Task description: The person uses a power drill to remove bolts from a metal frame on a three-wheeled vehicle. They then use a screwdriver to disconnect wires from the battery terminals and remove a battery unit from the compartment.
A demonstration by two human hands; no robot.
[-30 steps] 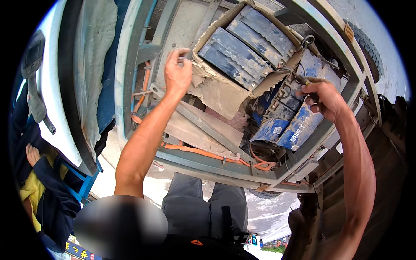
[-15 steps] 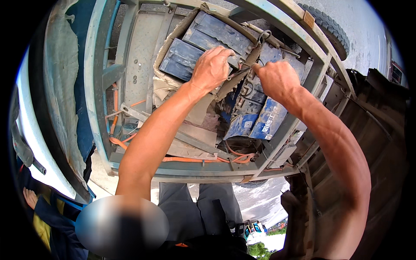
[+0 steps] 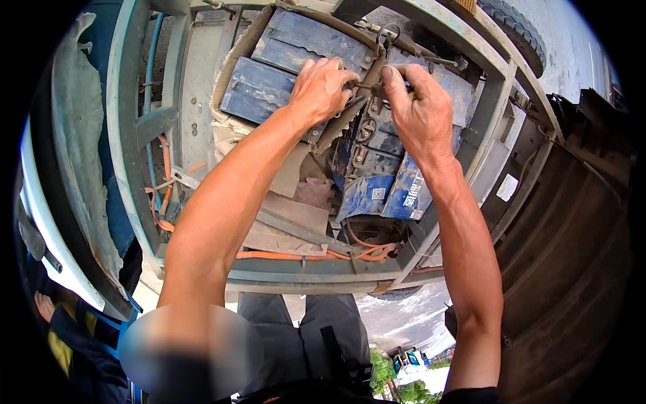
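My left hand [image 3: 320, 91] is closed above the dark blue batteries [image 3: 259, 91] in a torn cardboard box, its fingertips at a thin dark piece by the inner terminals. My right hand [image 3: 418, 108] pinches with thumb and forefinger at the other end of this piece, over the neighbouring blue batteries [image 3: 377, 165]. A dark cable loop [image 3: 388, 32] rises just beyond the right fingertips. Ragged cardboard [image 3: 336, 128] stands between the two battery groups. What exactly the fingers grip is too small and covered to make out.
A grey-green metal frame [image 3: 316, 273] surrounds the batteries. Orange conduit [image 3: 282, 255] runs along its near side, and loose cardboard [image 3: 286, 222] lies inside. A tyre [image 3: 515, 27] is at the far right. Another person's hand [image 3: 45, 306] shows at the lower left.
My right hand has turned from knuckles up to a thumb-and-finger pinch, with the forearm swung inward. My left hand stays by the terminals. The whole view has shifted a little.
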